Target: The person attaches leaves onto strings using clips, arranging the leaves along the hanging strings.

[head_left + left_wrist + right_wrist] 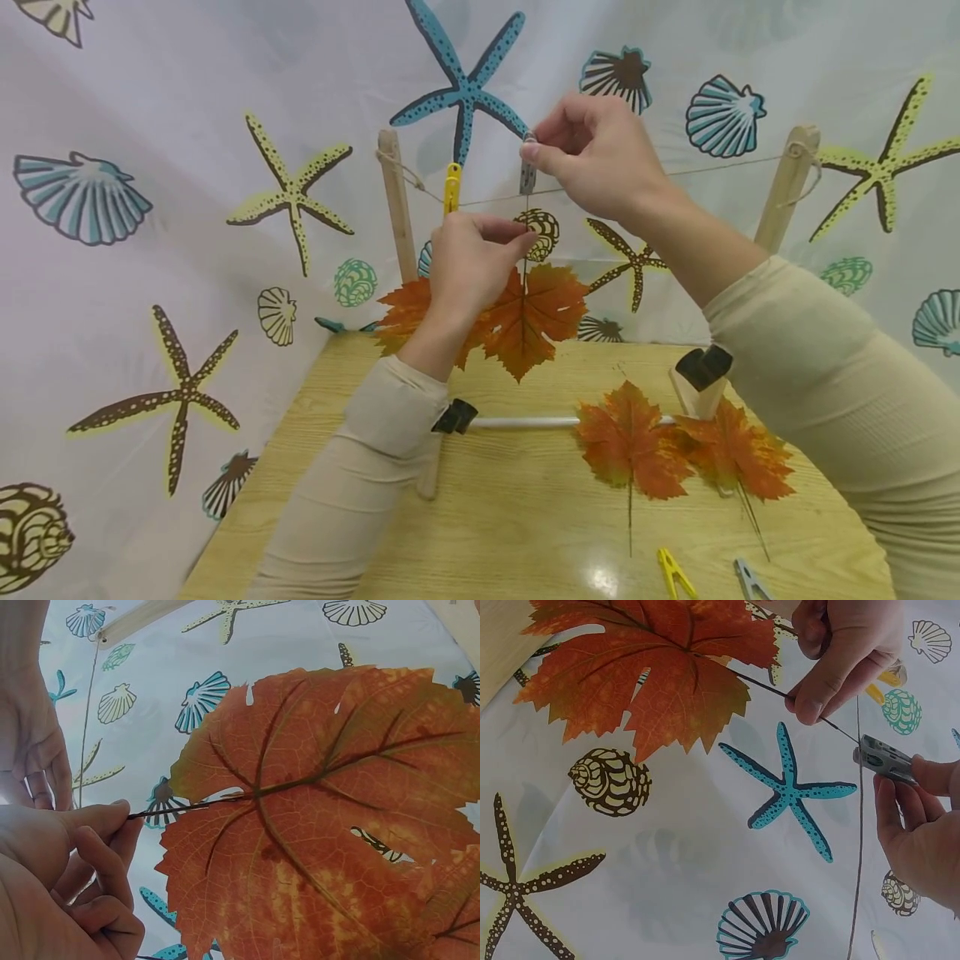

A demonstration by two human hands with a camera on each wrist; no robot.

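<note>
My left hand point(476, 258) pinches the thin stem of an orange maple leaf point(528, 321), which hangs below the fingers. Just above, my right hand point(600, 154) holds a grey clothespin point(887, 759) between thumb and fingers. The clothespin's jaws are at the string point(860, 840) and the tip of the stem, as the right wrist view shows. A yellow clothespin point(452, 187) sits on the string to the left. Beside the held leaf, another orange leaf point(401, 310) hangs partly hidden behind my left hand.
The string runs between two wooden posts, left point(397, 208) and right point(787, 187). A white rod point(525, 422) spans the stand low on the wooden table point(510, 517). Two leaves point(633, 442) lie at the right, with a yellow clothespin point(675, 573) and a grey clothespin point(750, 579) in front.
</note>
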